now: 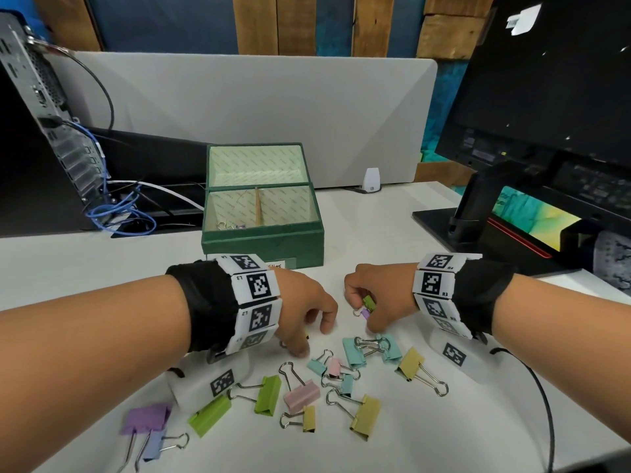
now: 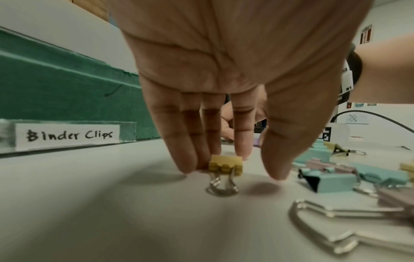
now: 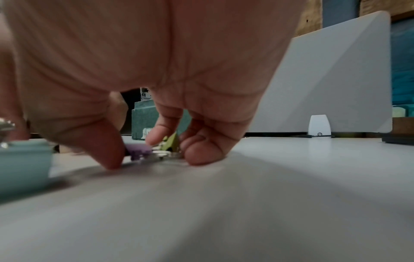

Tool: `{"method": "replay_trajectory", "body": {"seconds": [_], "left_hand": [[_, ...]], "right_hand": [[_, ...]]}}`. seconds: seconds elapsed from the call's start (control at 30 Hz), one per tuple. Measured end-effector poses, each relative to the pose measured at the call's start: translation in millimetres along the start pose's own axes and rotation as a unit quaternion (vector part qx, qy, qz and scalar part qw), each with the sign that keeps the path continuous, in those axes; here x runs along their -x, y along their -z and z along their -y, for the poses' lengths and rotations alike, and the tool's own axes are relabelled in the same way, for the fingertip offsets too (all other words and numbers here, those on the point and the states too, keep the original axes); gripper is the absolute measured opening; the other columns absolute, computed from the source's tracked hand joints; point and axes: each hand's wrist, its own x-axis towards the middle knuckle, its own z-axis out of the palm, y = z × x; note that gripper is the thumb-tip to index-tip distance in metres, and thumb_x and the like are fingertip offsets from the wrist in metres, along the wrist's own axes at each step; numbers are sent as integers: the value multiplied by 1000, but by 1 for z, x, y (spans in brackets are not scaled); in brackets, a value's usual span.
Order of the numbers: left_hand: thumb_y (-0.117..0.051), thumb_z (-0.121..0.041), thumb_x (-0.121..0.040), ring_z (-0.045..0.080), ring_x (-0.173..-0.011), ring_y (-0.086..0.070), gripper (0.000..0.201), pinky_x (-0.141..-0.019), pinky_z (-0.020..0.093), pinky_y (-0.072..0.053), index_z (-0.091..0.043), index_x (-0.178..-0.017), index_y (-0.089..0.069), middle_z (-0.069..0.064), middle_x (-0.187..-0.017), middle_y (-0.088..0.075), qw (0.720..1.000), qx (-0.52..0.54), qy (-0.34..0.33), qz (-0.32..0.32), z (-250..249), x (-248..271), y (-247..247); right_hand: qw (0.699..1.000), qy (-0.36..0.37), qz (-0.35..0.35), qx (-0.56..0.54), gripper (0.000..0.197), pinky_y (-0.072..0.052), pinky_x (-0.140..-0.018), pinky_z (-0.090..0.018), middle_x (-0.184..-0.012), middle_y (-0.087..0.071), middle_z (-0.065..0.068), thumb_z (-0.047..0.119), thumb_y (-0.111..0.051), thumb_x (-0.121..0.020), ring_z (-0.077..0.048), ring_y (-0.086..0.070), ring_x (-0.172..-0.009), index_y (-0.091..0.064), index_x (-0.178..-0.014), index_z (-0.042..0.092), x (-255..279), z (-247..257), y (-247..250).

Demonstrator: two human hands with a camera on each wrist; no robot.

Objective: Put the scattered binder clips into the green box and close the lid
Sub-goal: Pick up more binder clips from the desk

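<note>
The green box (image 1: 263, 245) stands open on the white desk, its lid (image 1: 256, 165) tipped back; a "Binder Clips" label (image 2: 67, 135) is on its front. One or two small clips lie in its left compartment. Several pastel binder clips (image 1: 300, 396) lie scattered in front of me. My left hand (image 1: 314, 339) reaches down with straight fingers touching a small yellow clip (image 2: 225, 165); the thumb stands apart from it. My right hand (image 1: 365, 310) curls its fingers and thumb round a small green clip (image 1: 368, 301) and a small purple clip (image 3: 136, 150) on the desk.
A monitor (image 1: 546, 97) on a black stand (image 1: 478, 206) fills the right. A computer case (image 1: 41, 97) with blue cables (image 1: 116, 213) is at the left. A grey divider panel (image 1: 256, 107) rises behind the box. A black cable (image 1: 543, 404) trails from my right wrist.
</note>
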Motion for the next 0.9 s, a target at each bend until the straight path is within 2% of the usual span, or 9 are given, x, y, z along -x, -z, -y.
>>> {"method": "replay_trajectory", "body": {"seconds": [0.13,0.23,0.3,0.37,0.53,0.63,0.73,0.83,0.9], "left_hand": [[-73,-27,-77,20,-99,-64,52,-75,25,-46,-35,-124,-51,-9,-109,-47,1000,17,-20,15,-6,0,0],[-73,-28,-76,14,-102,-59,56,-73,22,-45,-39,-125,-48,-10,-118,-47,999,43,-30,-15,-11,2,-2],[-74,-33,-75,12,-102,-54,59,-65,16,-37,-41,-126,-46,-10,-122,-47,999,35,-36,-13,-15,2,-3],[-75,-37,-74,11,-100,-50,60,-65,19,-34,-41,-126,-45,-9,-122,-47,999,22,-36,-5,-18,0,-4],[-72,-27,-79,10,-91,-45,51,-58,12,-29,-34,-124,-51,-6,-113,-48,1000,10,-21,-10,-16,-9,-7],[-70,-20,-80,10,-87,-47,36,-58,12,-30,-25,-114,-58,-8,-102,-47,999,13,-19,-22,-11,-13,-6],[-68,-15,-80,11,-85,-49,26,-59,12,-32,-19,-106,-63,-2,-104,-58,1000,8,-11,-27,-6,-16,-7],[-66,-11,-78,13,-84,-50,23,-58,14,-35,-20,-98,-63,0,-109,-61,1000,-2,-4,-21,-1,-16,-5],[-67,-10,-75,15,-82,-49,19,-55,16,-34,-25,-81,-56,2,-108,-62,1000,-13,-3,-20,3,-16,-5]], "right_hand": [[1000,-2,-1,-11,33,-36,-60,-25,-83,-48,7,24,-74,-72,-14,-45,-72,-45,-88,22,0,0,1],[1000,-2,-3,-20,33,-35,-58,-24,-73,-45,10,24,-74,-72,-13,-43,-67,-44,-87,23,0,0,2],[1000,0,-6,-26,34,-37,-61,-25,-74,-46,9,24,-74,-72,-15,-45,-71,-45,-87,23,0,0,1],[999,2,-10,-34,34,-39,-66,-27,-76,-46,8,23,-74,-71,-16,-45,-72,-45,-88,23,0,-1,0],[999,3,-13,-46,33,-41,-69,-26,-85,-51,5,18,-70,-75,-15,-47,-73,-46,-97,23,-1,-1,0],[999,3,-20,-28,26,-39,-65,-22,-81,-50,9,18,-67,-78,-14,-47,-76,-52,-98,24,0,-1,0],[1000,11,-26,-13,19,-35,-58,-17,-85,-50,8,18,-66,-78,-14,-46,-78,-52,-89,25,0,-2,0],[999,21,-35,-8,17,-35,-59,-16,-97,-53,5,17,-65,-77,-13,-48,-80,-51,-81,25,0,-2,1],[999,25,-43,-12,18,-37,-62,-17,-100,-55,5,16,-66,-77,-13,-49,-82,-51,-82,24,-1,-3,1]]}}
